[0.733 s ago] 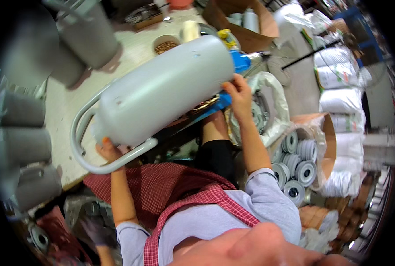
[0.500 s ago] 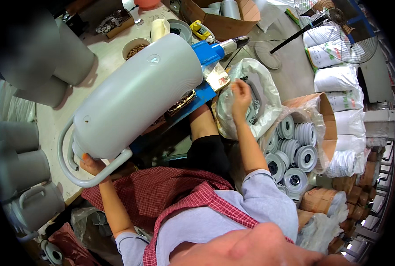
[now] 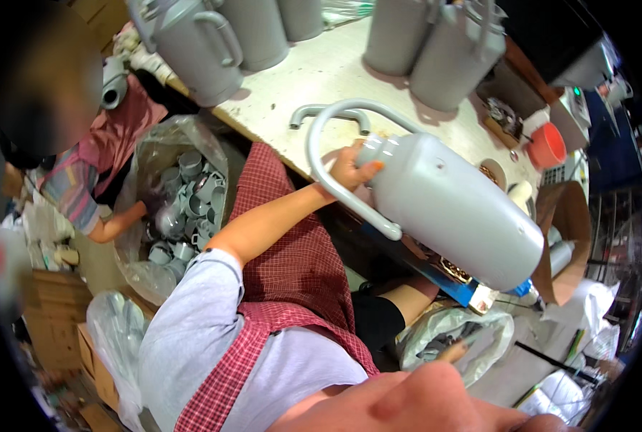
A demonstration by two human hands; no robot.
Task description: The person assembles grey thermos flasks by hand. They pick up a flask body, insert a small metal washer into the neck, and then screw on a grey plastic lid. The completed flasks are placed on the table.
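Head view: the person's left hand [image 3: 353, 169] is clamped round the neck of a large grey container [image 3: 465, 216], which is tilted well over on its side, its neck toward the upper left and its rounded base toward the lower right. A thick curved grey handle [image 3: 317, 133] arcs around the neck end, passing outside the wrist. The container is held across the near edge of the pale bench [image 3: 267, 115], with its base above a blue fixture [image 3: 465, 291]; whether the two touch is hard to tell. The right hand [image 3: 452, 353] is at the opening of a white bag [image 3: 504, 331] of grey parts; it is blurred and partly covered, so I cannot tell whether its fingers are apart or together, or whether they hold anything. A short bent grey tube [image 3: 328, 110] lies on the bench beside the handle. Farther back stand upright grey containers [image 3: 195, 57], and toward the right are a small box of metal parts [image 3: 504, 122] and a red bowl [image 3: 547, 146]. At the left, a co-worker's arm [image 3: 115, 225] reaches into a clear plastic bag [image 3: 126, 216] filled with grey cup-shaped parts [image 3: 184, 248]
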